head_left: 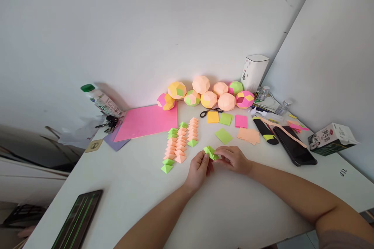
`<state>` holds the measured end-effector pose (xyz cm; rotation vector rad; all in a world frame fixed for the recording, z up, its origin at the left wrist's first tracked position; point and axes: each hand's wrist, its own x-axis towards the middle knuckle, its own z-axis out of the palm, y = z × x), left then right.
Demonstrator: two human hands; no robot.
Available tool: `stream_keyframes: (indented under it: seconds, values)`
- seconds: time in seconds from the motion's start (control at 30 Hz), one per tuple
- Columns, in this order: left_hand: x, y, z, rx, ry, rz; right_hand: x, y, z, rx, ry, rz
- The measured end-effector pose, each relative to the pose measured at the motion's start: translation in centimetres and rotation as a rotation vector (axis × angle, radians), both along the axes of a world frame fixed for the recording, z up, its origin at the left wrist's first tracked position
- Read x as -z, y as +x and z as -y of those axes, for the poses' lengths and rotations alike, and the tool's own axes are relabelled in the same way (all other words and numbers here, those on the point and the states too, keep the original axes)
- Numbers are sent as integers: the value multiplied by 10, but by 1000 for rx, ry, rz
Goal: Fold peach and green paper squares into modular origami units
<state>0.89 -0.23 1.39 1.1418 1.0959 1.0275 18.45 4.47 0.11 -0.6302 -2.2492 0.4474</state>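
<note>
Between my two hands is a small folded piece of green paper [210, 153], creased into facets. My left hand [198, 168] pinches its left side between thumb and fingers. On its right edge, the fingertips of my right hand [234, 158] are closed on the same paper. Just left of my hands, rows of folded paper units [177, 144], peach and green, overlap on the table. A flat green sheet [223, 135] lies beyond my right hand, and peach sheets [249, 135] are to its right.
Faceted paper balls [201, 85] line the wall, with black scissors [210, 113] before them. A pink board [147, 121] lies left. At right are a box cutter [265, 130], phone [295, 146] and carton [332, 139]. A dark-screened device [77, 220] rests near the left edge.
</note>
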Motion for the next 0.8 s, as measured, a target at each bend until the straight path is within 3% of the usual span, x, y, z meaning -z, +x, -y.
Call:
stream_keyframes:
  seconds: [0.8]
  values:
    - [2,1,0,-8,-2,-16,-7,-2,2,28,8,-25]
